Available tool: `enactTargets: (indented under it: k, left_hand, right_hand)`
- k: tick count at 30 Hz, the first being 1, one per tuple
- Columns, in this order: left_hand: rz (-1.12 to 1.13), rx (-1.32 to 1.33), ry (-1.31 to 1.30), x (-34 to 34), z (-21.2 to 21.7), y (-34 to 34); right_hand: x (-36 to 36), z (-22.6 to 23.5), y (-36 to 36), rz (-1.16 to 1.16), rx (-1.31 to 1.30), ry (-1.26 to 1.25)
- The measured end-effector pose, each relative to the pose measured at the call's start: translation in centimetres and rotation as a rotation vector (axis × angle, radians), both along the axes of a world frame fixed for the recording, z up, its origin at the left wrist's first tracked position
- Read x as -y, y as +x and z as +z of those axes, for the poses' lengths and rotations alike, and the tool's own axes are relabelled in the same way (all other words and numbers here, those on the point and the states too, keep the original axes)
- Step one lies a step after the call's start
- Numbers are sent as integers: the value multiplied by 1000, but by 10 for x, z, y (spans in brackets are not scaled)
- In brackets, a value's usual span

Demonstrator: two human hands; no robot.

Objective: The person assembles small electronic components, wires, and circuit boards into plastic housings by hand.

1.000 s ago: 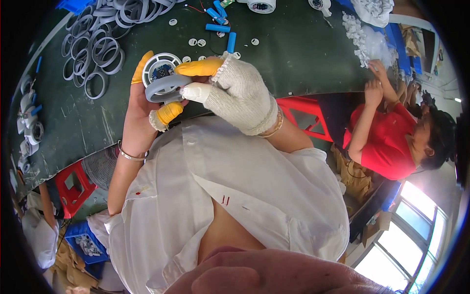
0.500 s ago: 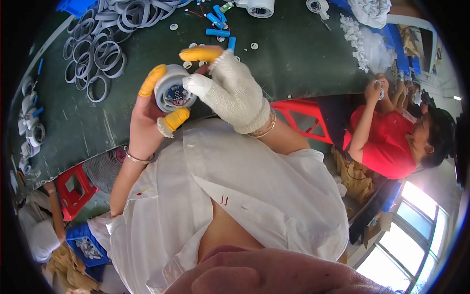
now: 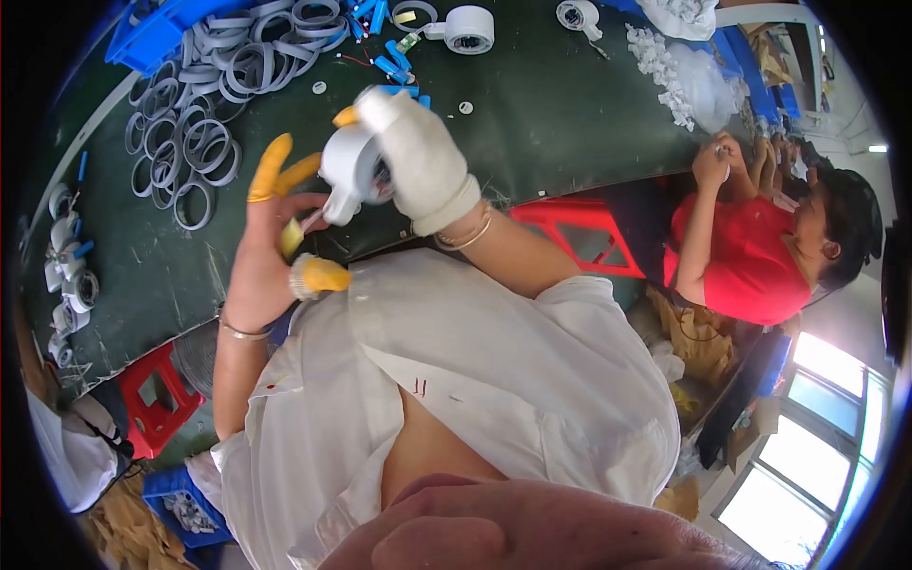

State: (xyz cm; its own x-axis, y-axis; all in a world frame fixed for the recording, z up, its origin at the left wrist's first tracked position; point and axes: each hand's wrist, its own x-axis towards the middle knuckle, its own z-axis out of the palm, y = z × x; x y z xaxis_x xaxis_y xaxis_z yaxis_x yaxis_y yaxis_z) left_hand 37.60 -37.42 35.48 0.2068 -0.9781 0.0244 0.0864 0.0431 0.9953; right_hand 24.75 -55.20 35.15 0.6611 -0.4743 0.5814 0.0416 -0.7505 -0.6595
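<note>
My right hand (image 3: 423, 166), in a whitish knit glove with a bracelet at the wrist, grips a white round housing with a short neck (image 3: 349, 171). The housing is tilted, its open face turned toward the glove and partly covered by it; the neck points down toward me. Left of it is my left hand (image 3: 258, 252), palm bare, with yellow covers on the finger ends. Its fingers and thumb are spread around the neck side without closing on the housing. Between them, by the neck, shows a small pale yellow piece (image 3: 292, 237) that I cannot make out.
Many grey rings (image 3: 195, 142) lie heaped at the table's far left, beside a blue bin (image 3: 157, 38). Blue cylindrical batteries (image 3: 391, 68) and another white housing (image 3: 468, 30) lie beyond my hands. White housings (image 3: 71, 285) line the left edge. A co-worker in red (image 3: 731, 256) sits at right.
The housing has turned so its neck shows and its face points right. My right hand has taken hold of it, while my left hand has let go and spread its fingers.
</note>
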Motion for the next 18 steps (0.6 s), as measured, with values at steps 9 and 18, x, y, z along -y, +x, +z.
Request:
enactTargets:
  k: [9, 18]
  left_hand:
    - [316, -104, -155, -11, -10, 3]
    - [464, -220, 24, 7, 9, 9]
  right_hand:
    - [-30, -3, -1, 30, 109, 1372]
    - [62, 11, -30, -342, -328, -137]
